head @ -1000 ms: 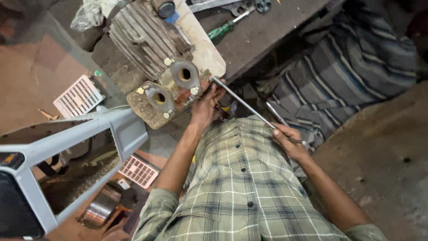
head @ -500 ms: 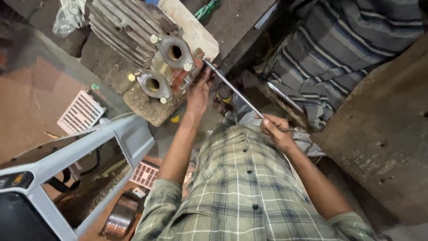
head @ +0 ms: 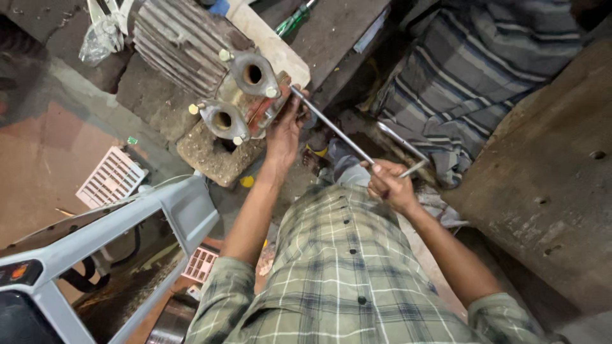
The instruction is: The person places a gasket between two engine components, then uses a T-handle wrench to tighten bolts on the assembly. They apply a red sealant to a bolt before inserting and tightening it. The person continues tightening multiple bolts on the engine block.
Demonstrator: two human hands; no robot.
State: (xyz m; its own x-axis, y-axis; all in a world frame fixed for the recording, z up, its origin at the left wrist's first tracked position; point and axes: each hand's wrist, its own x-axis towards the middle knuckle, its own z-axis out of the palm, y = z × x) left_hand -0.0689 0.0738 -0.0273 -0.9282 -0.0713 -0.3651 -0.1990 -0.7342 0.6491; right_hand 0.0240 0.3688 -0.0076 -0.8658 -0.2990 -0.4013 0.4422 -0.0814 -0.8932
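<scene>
Two hands, left hand [head: 284, 130] against motor housing [head: 245, 95] edge, right hand [head: 390, 186] gripping rod [head: 331, 125]

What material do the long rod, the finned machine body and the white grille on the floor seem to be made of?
Long rod: probably steel, bright grey with a sheen. Finned machine body: likely cast metal, dull, grimy and ribbed, with reddish stains near its ports. White grille: apparently plastic, matt white with thin, even slats.

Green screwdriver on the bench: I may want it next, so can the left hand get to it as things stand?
Probably not easily: the finned motor stands between the left hand and the green screwdriver.
</scene>
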